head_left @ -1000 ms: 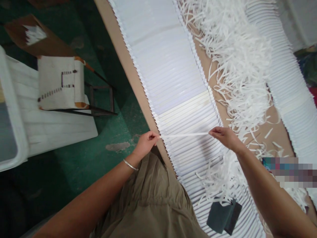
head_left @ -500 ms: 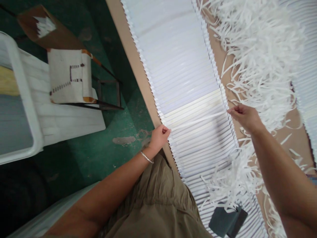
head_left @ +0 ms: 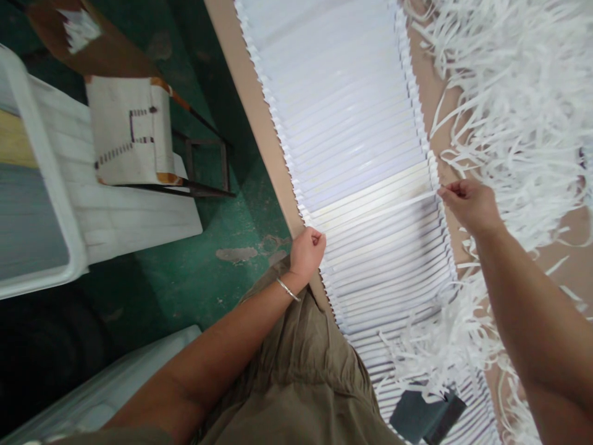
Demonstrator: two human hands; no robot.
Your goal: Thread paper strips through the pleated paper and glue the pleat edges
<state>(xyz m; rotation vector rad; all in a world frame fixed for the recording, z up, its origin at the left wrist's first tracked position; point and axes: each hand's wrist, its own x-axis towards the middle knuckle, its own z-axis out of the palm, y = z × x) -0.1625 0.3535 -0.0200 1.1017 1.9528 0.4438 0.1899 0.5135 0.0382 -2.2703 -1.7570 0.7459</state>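
A thin white strip [head_left: 393, 210] is stretched between my two hands across a long row of overlapping white sheets [head_left: 352, 111]. My left hand [head_left: 309, 254], with a bangle on its wrist, is closed at the row's left edge, pinching the strip's near end. At the right edge my right hand [head_left: 471, 205] pinches the other end between thumb and fingertips. Below the strip the row looks ridged and shadowed; above, it is smooth and pale. A small heap of loose white strips [head_left: 445, 346] lies across the lower right part of the row.
A large tangle of white strips [head_left: 523, 93] covers the brown tabletop [head_left: 266, 133] on the right. A dark block [head_left: 424, 415] rests on the row near me. Left of the table stand a woven-seat stool [head_left: 125, 139], a white plastic tub [head_left: 76, 247] and a brown box [head_left: 115, 55].
My view has shifted slightly. My right hand appears a little farther up and right, my left hand slightly right. The strip stays stretched between them.
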